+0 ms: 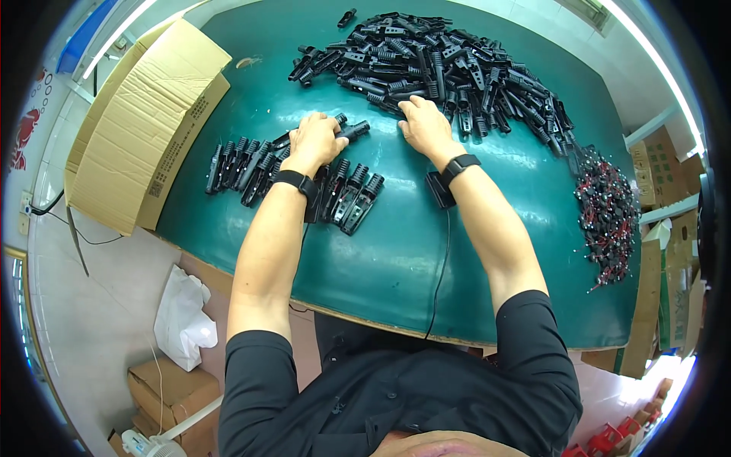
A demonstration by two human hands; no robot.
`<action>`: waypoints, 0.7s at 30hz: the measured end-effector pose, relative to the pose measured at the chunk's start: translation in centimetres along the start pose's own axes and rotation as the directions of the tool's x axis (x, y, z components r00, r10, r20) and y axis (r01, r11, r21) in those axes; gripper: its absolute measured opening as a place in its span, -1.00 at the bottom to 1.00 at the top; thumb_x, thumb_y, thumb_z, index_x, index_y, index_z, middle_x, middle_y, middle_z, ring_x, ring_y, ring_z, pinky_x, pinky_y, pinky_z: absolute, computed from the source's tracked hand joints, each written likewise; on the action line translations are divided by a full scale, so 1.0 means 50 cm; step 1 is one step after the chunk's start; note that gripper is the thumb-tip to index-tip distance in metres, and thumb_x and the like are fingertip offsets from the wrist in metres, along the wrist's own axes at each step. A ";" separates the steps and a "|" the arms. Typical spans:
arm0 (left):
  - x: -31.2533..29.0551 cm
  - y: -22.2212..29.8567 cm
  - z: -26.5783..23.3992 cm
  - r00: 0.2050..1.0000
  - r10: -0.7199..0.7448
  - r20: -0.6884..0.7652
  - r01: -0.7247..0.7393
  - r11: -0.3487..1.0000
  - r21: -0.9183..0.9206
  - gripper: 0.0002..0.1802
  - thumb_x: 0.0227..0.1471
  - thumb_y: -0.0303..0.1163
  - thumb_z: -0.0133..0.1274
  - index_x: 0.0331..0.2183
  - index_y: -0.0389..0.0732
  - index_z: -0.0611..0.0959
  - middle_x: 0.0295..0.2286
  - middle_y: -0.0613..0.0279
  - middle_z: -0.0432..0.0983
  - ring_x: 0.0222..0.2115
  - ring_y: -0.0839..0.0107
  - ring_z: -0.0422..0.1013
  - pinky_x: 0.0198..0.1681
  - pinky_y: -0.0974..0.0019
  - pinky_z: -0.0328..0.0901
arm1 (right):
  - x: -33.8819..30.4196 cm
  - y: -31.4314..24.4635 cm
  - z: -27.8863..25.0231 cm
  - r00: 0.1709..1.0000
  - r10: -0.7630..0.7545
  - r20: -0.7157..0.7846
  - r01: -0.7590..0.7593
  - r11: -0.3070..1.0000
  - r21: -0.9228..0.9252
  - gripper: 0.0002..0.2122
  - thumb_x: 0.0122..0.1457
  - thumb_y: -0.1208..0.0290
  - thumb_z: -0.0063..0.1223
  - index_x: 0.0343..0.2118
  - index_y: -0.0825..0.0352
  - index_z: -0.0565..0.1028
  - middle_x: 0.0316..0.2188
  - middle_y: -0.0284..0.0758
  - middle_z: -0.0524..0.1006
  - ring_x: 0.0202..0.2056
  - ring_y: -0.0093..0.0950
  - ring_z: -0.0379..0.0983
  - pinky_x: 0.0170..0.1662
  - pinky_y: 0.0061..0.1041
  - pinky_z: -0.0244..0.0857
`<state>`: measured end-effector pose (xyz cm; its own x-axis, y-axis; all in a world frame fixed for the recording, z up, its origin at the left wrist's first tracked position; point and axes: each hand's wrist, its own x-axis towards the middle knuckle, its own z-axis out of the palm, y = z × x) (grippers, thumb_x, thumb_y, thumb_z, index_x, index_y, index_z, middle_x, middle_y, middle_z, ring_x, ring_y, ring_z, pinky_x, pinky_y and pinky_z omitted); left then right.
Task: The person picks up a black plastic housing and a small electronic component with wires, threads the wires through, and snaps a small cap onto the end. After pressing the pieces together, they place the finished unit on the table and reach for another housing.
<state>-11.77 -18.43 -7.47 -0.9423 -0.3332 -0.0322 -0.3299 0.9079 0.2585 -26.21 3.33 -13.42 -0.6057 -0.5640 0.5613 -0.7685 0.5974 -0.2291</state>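
Observation:
My left hand (pixel 315 139) curls over black plastic housings with ribbed ends, fingers closed on them. One such housing (pixel 355 131) pokes out to the right of its fingertips. Beneath and around that forearm lies a row of similar housings (pixel 259 171), stood side by side at a slant. My right hand (pixel 428 128) is at the near edge of a large heap of the same black housings (pixel 426 65). Its thumb and fingers are apart, and I see nothing between them. Each wrist wears a black band; a small black box (pixel 440 190) with a cable hangs by the right one.
The green tabletop (pixel 381 266) carries everything. A cardboard box (pixel 152 122) with raised flaps stands along its left side. On the right lies a pile of small black parts with red wires (pixel 607 213). A cable (pixel 439 282) runs over the near edge.

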 end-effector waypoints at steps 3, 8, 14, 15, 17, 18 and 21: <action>-0.002 -0.002 -0.014 0.999 0.010 0.047 -0.010 1.000 -0.001 -0.56 0.03 -0.09 0.39 -0.08 -0.04 0.77 0.11 0.15 0.51 0.21 0.08 0.34 0.28 -0.07 0.21 | 0.009 -0.005 0.005 0.986 0.064 0.153 -0.057 0.997 -0.046 -0.75 0.18 0.36 0.25 -0.08 0.27 0.63 -0.10 -0.13 0.60 -0.01 -0.09 0.53 0.06 -0.14 0.44; -0.036 0.019 -0.003 0.899 0.302 -0.319 -0.314 0.949 0.013 -0.51 0.03 -0.12 0.38 -0.05 -0.16 0.73 0.08 0.00 0.55 0.14 0.05 0.43 0.19 -0.08 0.32 | -0.092 -0.005 -0.094 0.975 0.105 0.197 -0.116 0.992 0.045 -0.83 0.15 0.38 0.25 -0.22 0.31 0.63 -0.23 -0.15 0.60 -0.13 -0.09 0.55 -0.05 -0.15 0.45; -0.278 0.187 -0.030 0.940 0.340 0.033 -0.243 0.733 -0.636 -0.59 0.14 -0.28 0.34 -0.07 -0.34 0.66 -0.16 0.00 0.67 -0.19 0.31 0.62 -0.08 0.31 0.47 | -0.313 -0.054 -0.306 0.974 0.213 0.079 -0.226 0.875 0.427 -0.85 0.12 0.42 0.28 -0.30 0.37 0.61 -0.34 -0.13 0.60 -0.30 -0.15 0.57 -0.22 -0.24 0.47; -0.306 0.205 0.003 0.925 0.373 0.077 -0.231 0.711 -0.664 -0.57 0.17 -0.28 0.34 -0.03 -0.34 0.63 -0.15 0.03 0.68 -0.22 0.36 0.62 -0.12 0.35 0.47 | -0.350 -0.074 -0.346 0.966 0.250 0.069 -0.253 0.852 0.457 -0.85 0.10 0.46 0.30 -0.29 0.37 0.61 -0.33 -0.14 0.60 -0.32 -0.16 0.57 -0.25 -0.26 0.47; -0.356 0.246 0.079 0.912 0.399 0.092 -0.187 0.605 -0.774 -0.57 0.20 -0.28 0.31 0.00 -0.33 0.60 -0.15 0.06 0.67 -0.21 0.35 0.62 -0.14 0.35 0.47 | -0.416 -0.117 -0.399 0.952 0.304 0.024 -0.276 0.826 0.491 -0.82 0.08 0.48 0.32 -0.25 0.36 0.61 -0.32 -0.16 0.60 -0.30 -0.17 0.58 -0.25 -0.27 0.49; -0.380 0.268 0.116 0.921 0.377 0.097 -0.116 0.504 -0.856 -0.56 0.24 -0.28 0.29 0.03 -0.32 0.57 -0.15 0.09 0.66 -0.21 0.35 0.62 -0.16 0.36 0.48 | -0.444 -0.133 -0.418 0.949 0.314 -0.014 -0.255 0.796 0.550 -0.78 0.07 0.50 0.35 -0.22 0.36 0.60 -0.30 -0.18 0.60 -0.29 -0.18 0.58 -0.24 -0.28 0.50; -0.442 0.322 0.157 0.932 0.339 0.130 0.026 0.293 -0.956 -0.57 0.30 -0.30 0.22 0.08 -0.29 0.52 -0.16 0.14 0.64 -0.20 0.35 0.62 -0.19 0.37 0.48 | -0.516 -0.171 -0.451 0.947 0.284 -0.149 -0.182 0.857 0.482 -0.74 0.07 0.49 0.37 -0.16 0.34 0.60 -0.27 -0.21 0.61 -0.25 -0.19 0.60 -0.21 -0.29 0.51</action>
<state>3.28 5.57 -10.19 -0.9973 0.0299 -0.0675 -0.0671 0.0146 0.9976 0.63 25.63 -8.03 -0.7614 -0.2799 0.5847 -0.6482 0.3398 -0.6815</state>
